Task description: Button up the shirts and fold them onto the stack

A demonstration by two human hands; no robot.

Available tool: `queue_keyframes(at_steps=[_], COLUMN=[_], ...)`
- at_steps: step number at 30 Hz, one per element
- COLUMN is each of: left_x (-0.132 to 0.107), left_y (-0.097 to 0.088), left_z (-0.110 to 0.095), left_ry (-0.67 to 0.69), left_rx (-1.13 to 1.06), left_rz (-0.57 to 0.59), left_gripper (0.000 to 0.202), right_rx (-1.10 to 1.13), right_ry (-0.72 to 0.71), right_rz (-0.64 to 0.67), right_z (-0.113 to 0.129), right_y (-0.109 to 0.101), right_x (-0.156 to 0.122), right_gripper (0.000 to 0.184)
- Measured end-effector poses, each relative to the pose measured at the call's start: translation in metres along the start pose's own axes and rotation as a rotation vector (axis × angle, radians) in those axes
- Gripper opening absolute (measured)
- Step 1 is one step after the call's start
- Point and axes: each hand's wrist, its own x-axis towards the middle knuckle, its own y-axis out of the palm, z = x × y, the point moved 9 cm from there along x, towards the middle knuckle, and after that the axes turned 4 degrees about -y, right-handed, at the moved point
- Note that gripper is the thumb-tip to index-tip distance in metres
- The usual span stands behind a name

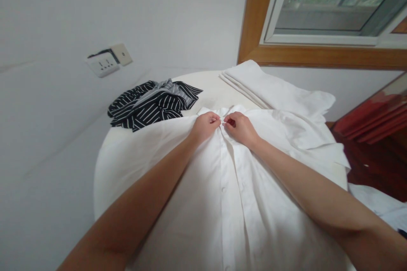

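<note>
A white button-up shirt point(241, 203) lies spread front-up over a round white table point(108, 156). My left hand point(206, 126) and my right hand point(241, 128) meet at the top of the shirt's button placket, just below the collar. Both are closed in a pinch on the fabric edges there, fingertips almost touching. Whatever sits between the fingertips is too small to make out. A row of small buttons runs down the placket toward me.
A crumpled black-and-white striped garment point(152, 103) lies at the table's far left. A folded white cloth point(254, 82) sits at the far side. A wall socket point(103, 63) is on the white wall. A wooden-framed window point(318, 12) is upper right; red fabric point(375, 127) at right.
</note>
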Motion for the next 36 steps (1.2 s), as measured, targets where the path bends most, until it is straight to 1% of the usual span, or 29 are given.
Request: queue_keyframes(at_steps=[6, 11, 16, 19, 23, 29, 36], left_x=[0.000, 0.002, 0.004, 0.004, 0.003, 0.001, 0.002], left_y=[0.000, 0.003, 0.002, 0.003, 0.005, 0.003, 0.005], left_z=[0.004, 0.006, 0.012, 0.012, 0.009, 0.006, 0.009], left_ry=[-0.057, -0.034, -0.060, -0.047, -0.034, -0.046, -0.026], left_rx=[-0.081, -0.181, -0.174, -0.174, -0.187, -0.156, -0.219], left_rz=[-0.013, 0.001, -0.013, -0.014, 0.004, 0.006, 0.025], left_gripper=[0.010, 0.014, 0.024, 0.027, 0.027, 0.024, 0.022], right_rx=[0.012, -0.007, 0.018, 0.035, 0.043, 0.029, 0.055], right_ry=[-0.019, -0.060, -0.065, -0.068, -0.091, -0.054, -0.048], right_rz=[0.014, 0.040, 0.050, 0.062, 0.065, 0.017, 0.018], right_z=[0.002, 0.007, 0.006, 0.004, 0.003, 0.002, 0.002], right_y=[-0.001, -0.002, -0.001, 0.000, 0.003, 0.002, 0.001], right_x=[0.000, 0.000, 0.000, 0.000, 0.000, 0.000, 0.000], right_gripper=[0.008, 0.010, 0.011, 0.013, 0.013, 0.008, 0.005])
